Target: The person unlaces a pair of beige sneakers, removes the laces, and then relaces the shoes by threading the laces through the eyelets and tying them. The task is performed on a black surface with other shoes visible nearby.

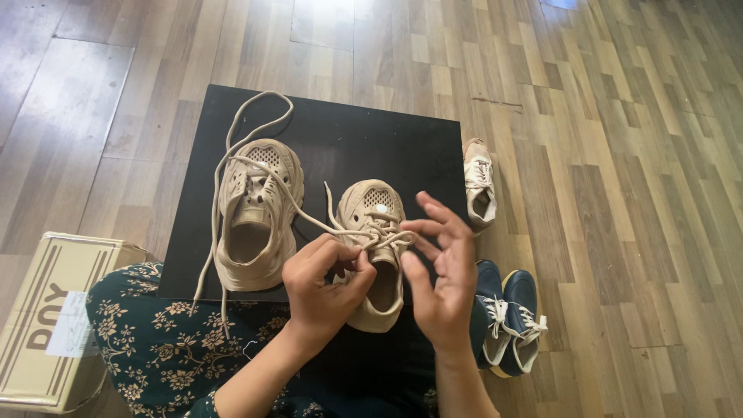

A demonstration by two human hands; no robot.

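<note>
Beige shoe (pixel 374 255) directly beneath left hand (pixel 323 286), right hand (pixel 441 271).

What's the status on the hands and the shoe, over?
Left hand pinching lace at the right beige shoe. Right hand open, fingers spread, touching lace. Other beige shoe lies loose-laced alongside on the black board. Nothing in the way.

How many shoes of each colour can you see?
Beige shoes on the black board: 2, the left beige shoe and the right beige shoe, whose lace both hands are tying
Pale shoe on the floor: 1
Navy shoes with white laces on the floor: 2, navy shoe and second navy shoe
Total: 5
</note>
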